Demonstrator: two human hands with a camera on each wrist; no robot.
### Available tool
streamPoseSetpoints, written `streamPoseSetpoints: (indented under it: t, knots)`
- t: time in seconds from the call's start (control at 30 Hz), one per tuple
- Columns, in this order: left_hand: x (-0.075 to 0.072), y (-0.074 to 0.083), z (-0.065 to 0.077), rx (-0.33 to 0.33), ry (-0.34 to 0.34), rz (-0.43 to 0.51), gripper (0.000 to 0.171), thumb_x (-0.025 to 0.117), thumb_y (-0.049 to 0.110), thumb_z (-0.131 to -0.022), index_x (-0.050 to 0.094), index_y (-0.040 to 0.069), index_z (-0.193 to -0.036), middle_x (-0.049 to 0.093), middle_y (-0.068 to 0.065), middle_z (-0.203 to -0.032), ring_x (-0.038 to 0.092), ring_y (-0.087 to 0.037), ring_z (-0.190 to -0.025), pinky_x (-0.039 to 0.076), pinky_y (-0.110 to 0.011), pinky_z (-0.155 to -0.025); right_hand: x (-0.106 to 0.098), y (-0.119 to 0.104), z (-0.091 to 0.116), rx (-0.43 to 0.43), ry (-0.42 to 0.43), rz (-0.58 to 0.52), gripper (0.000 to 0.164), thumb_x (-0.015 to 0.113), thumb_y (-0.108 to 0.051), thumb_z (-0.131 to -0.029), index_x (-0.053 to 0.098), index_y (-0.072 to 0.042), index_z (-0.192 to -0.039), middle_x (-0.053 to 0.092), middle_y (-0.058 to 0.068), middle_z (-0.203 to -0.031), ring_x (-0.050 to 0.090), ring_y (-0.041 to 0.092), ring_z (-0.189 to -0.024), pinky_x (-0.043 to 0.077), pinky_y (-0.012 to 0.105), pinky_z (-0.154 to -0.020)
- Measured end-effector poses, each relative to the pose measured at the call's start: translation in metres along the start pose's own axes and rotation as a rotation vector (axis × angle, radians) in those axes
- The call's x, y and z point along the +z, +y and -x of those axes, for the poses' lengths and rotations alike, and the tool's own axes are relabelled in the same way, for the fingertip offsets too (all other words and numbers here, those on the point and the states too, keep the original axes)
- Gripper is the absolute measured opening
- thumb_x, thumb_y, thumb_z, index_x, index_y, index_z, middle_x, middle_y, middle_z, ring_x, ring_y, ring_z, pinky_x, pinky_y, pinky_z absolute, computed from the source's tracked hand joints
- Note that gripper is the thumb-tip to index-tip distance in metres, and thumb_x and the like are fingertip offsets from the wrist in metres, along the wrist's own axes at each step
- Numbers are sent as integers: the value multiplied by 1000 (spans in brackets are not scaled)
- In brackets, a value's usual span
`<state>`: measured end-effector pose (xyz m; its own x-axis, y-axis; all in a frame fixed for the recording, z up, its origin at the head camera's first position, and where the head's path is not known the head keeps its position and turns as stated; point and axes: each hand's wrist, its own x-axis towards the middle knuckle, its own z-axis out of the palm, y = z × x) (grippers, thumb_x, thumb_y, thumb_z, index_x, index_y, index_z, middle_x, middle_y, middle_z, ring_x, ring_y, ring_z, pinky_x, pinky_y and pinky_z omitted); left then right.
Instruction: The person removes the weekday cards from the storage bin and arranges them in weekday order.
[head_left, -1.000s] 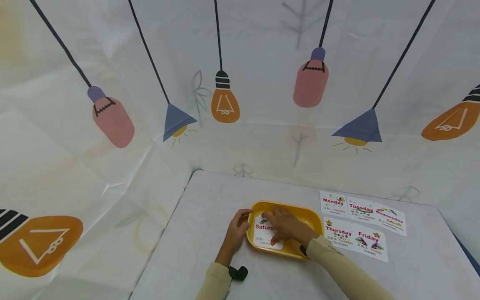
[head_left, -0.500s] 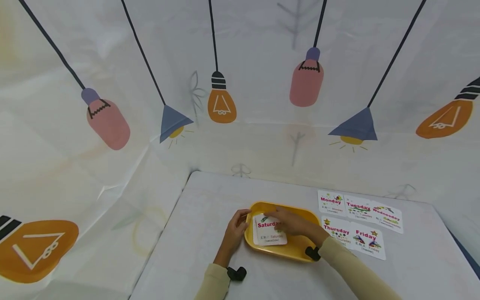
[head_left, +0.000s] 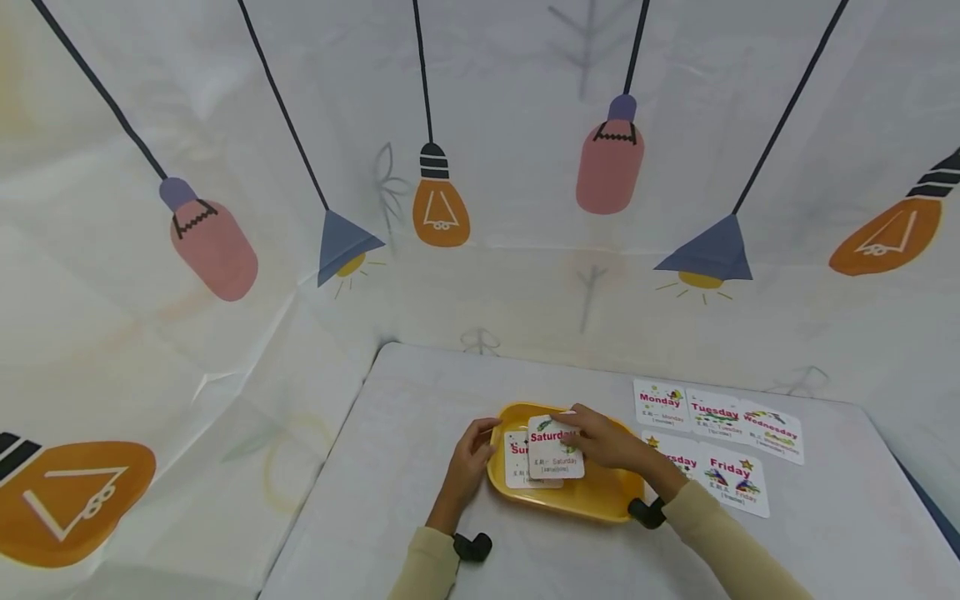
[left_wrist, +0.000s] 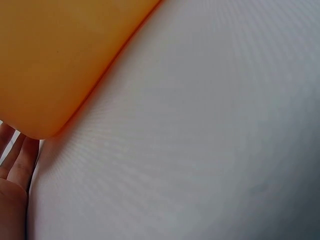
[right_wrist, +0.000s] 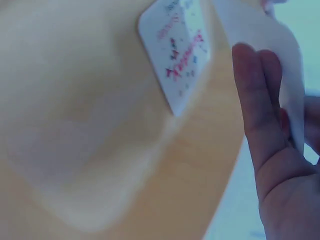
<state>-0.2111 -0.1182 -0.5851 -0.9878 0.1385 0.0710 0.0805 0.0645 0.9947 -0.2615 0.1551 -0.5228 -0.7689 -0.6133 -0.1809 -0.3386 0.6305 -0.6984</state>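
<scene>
My right hand pinches a white card printed "Saturday" by its right side, over a yellow tray. Under it in the tray lies another white card, its red word starting "Sun" and partly covered. The right wrist view shows the held card rising between the thumb side and the fingers, with the printed card beyond. At the tray's left end my left hand rests its fingers against the rim. The left wrist view has these fingers at the tray's corner, partly hidden behind it.
Right of the tray, white day cards lie in two rows: Monday, Tuesday and Wednesday behind, a partly hidden card and Friday in front. A white sheet printed with lamps rises behind the white table.
The right hand has gripped the Saturday card and drawn it up and right, uncovering part of the card below. The left hand stays at the tray's left end.
</scene>
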Motion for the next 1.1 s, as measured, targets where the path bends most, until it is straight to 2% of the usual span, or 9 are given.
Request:
streamPoseSetpoints:
  t: [0.13, 0.23, 0.37, 0.47, 0.67, 0.8, 0.93, 1.1]
  knots:
    - [1, 0, 0, 2, 1, -7, 40, 46, -4, -97, 53, 1, -136, 54, -15, -143, 51, -31, -136, 40, -41, -115, -6, -2, 13, -14, 9, -41, 63, 67, -31, -95, 45, -11, -151, 52, 5, -119, 55, 16, -91, 52, 19, -73]
    - [1, 1, -1, 2, 2, -8, 40, 46, -5, -97, 53, 1, -136, 54, -15, -143, 51, -31, -136, 39, -43, -115, -9, -1, 25, -29, 47, -58, 59, 63, -29, -99, 43, -16, -152, 49, 4, -115, 50, 15, -92, 47, 21, -74]
    - [5, -20, -5, 2, 35, 0, 40, 46, -3, -97, 54, 6, -135, 54, -11, -142, 51, -30, -136, 38, -44, -116, -12, 3, 42, -51, 121, -131, 44, 51, -21, -104, 49, -16, -148, 50, 4, -106, 50, 13, -89, 43, 22, -73]
    - [7, -36, -8, -2, 64, -9, 40, 47, 0, -97, 56, 13, -133, 56, -6, -141, 52, -27, -135, 39, -43, -116, -14, 9, 54, -60, 157, -191, 38, 47, -17, -106, 56, -12, -143, 56, 7, -110, 53, 11, -88, 46, 19, -73]
    - [8, -36, -7, -4, 70, -29, 39, 46, 2, -97, 57, 16, -132, 56, -3, -141, 53, -24, -134, 40, -42, -116, -20, 22, 75, 32, 232, -260, 42, 48, -26, -106, 53, -13, -145, 59, 17, -131, 58, 8, -98, 52, 19, -85]
    - [7, -38, -7, -4, 66, -22, 39, 47, 2, -98, 57, 18, -132, 56, -1, -141, 53, -23, -135, 39, -42, -116, -23, 30, 88, 69, 263, -357, 52, 54, -28, -103, 44, -12, -151, 46, 24, -149, 65, 11, -103, 58, 25, -87]
    - [6, -40, -7, 10, 59, -19, 39, 47, 1, -98, 56, 15, -133, 55, -4, -142, 52, -26, -135, 38, -43, -116, -27, 37, 101, 94, 275, -412, 61, 60, -26, -100, 37, -12, -155, 38, 28, -152, 66, 17, -97, 61, 32, -79]
    - [6, -39, -7, 12, 62, -6, 40, 47, 0, -97, 56, 14, -134, 55, -5, -142, 51, -27, -136, 38, -42, -116, -34, 46, 116, 184, 337, -406, 64, 62, -30, -99, 36, -15, -155, 42, 27, -150, 66, 18, -94, 61, 29, -77]
